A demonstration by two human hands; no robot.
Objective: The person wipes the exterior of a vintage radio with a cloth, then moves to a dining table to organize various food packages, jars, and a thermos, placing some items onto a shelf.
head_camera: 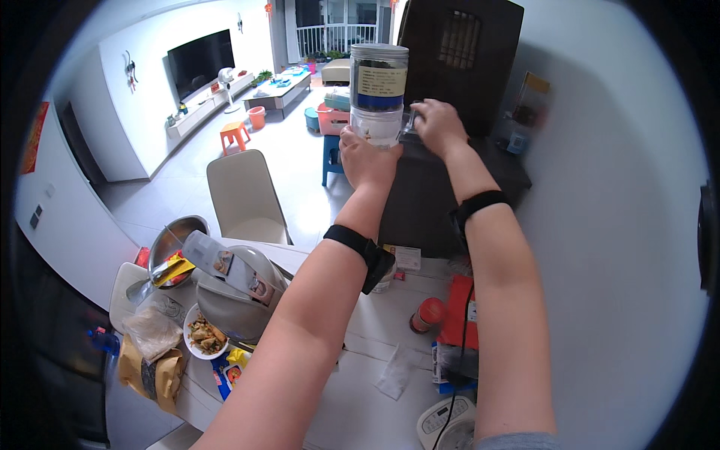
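My left hand (368, 157) is raised and wrapped around a clear plastic jar (378, 125). Stacked upright on that jar is a second clear jar (379, 59) with dark contents, a grey lid and a label bearing writing. Just to the right, the fingers of my right hand (440, 125) bend around the upper edge of a small clear container (409, 119). This container is at the front of a dark cabinet (433, 191), partly hidden by my fingers; whether it rests on the cabinet I cannot tell. Both forearms wear black straps.
Below my arms, the white table (360, 410) holds a red-lidded jar (427, 315), a kitchen scale (444, 419), a grey pot (242, 304) and a plate of food (205, 333). A beige chair (244, 194) stands beyond. The wall (613, 225) borders the right side.
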